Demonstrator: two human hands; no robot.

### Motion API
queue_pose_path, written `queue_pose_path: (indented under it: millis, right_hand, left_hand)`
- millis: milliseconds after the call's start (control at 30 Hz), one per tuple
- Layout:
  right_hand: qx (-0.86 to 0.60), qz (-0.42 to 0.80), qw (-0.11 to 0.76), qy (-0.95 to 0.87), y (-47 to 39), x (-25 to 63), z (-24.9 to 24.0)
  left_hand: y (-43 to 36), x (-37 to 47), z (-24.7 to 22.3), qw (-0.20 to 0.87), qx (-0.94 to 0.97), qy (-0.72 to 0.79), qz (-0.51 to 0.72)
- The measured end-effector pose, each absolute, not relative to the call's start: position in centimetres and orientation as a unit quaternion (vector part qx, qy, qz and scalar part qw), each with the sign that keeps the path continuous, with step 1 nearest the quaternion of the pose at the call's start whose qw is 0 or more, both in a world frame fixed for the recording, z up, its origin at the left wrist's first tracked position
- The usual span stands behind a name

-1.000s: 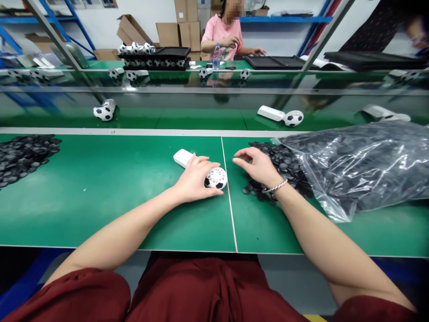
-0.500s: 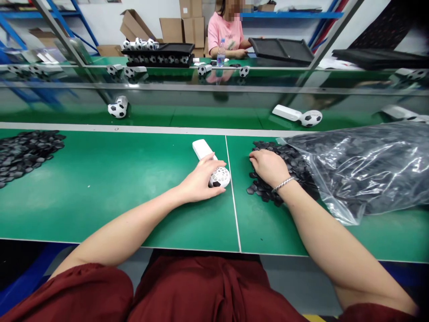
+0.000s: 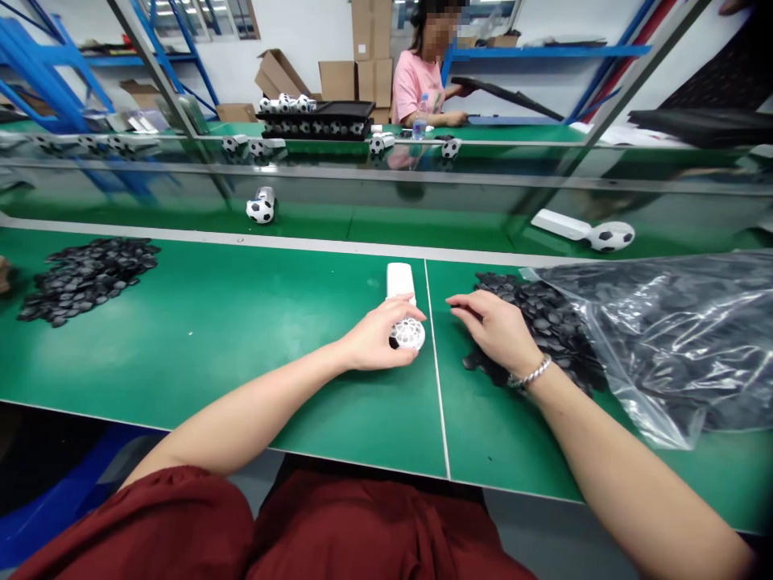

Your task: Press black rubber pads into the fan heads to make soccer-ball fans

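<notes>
My left hand (image 3: 386, 334) grips a white football-shaped piece (image 3: 408, 332) with a lattice top and a black patch; its white handle (image 3: 399, 279) points away from me on the green table (image 3: 259, 322). To the right, my right hand (image 3: 492, 322) has thumb and forefinger pinched at the left edge of a pile of small black pieces (image 3: 552, 322). A tiny dark thing shows at those fingertips, too small to make out.
Another black pile (image 3: 90, 278) lies at the left. A clear plastic bag (image 3: 694, 346) of black pieces covers the right side. Beyond the pale ledge, football pieces (image 3: 261, 208) (image 3: 609, 235) lie on a green belt. Across it, a person in pink (image 3: 416, 84) handles a black tray (image 3: 507, 97).
My right hand has lifted off the black pile and moved toward the left hand, fingers pinched. The white handle has turned to point straighter away. The view has shifted, and the person's tray is tilted differently.
</notes>
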State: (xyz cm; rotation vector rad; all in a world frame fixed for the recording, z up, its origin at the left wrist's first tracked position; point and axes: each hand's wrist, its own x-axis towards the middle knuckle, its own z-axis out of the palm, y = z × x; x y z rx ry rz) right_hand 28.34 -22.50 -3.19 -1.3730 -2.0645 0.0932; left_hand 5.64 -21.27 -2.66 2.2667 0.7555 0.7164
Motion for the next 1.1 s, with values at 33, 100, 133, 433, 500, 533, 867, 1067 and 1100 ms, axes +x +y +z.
queue_pose_path:
  millis: [33, 100, 133, 433, 500, 533, 867, 1067, 1100]
  right_hand:
    - [-0.514, 0.029, 0.332, -0.791, -22.6, 28.2, -3.1]
    - [-0.504, 0.009, 0.348, -0.790, -22.8, 28.1, -2.9]
    - [-0.503, -0.003, 0.357, -0.787, -22.8, 28.1, -2.8]
    - [-0.510, 0.143, 0.383, -0.757, -23.6, 27.1, -2.0]
    - [-0.499, 0.169, 0.373, -0.764, -24.0, 26.8, -1.8]
    - [-0.492, 0.177, 0.369, -0.768, -24.2, 26.7, -1.7]
    - [-0.462, 0.388, 0.386, -0.698, -25.5, 25.5, -1.5]
    - [-0.444, 0.370, 0.361, -0.731, -25.7, 25.2, -1.3]
    - [-0.449, 0.339, 0.364, -0.742, -25.7, 25.2, -1.3]
  left_hand:
    - [-21.3, 5.6, -2.6, 0.323, 0.867, 0.271, 0.265]
    - [-21.2, 5.5, -2.5, 0.326, 0.875, 0.252, 0.255]
    - [-21.2, 5.4, -2.4, 0.324, 0.876, 0.253, 0.253]
    - [-21.3, 5.4, -2.6, 0.307, 0.870, 0.312, 0.225]
    - [-21.4, 5.4, -2.5, 0.309, 0.868, 0.321, 0.219]
    - [-21.3, 5.4, -2.5, 0.310, 0.868, 0.322, 0.217]
    - [-21.8, 5.6, -2.5, 0.306, 0.849, 0.372, 0.218]
    - [-21.7, 5.7, -2.5, 0.313, 0.841, 0.380, 0.223]
    - [-21.7, 5.7, -2.4, 0.316, 0.840, 0.380, 0.223]
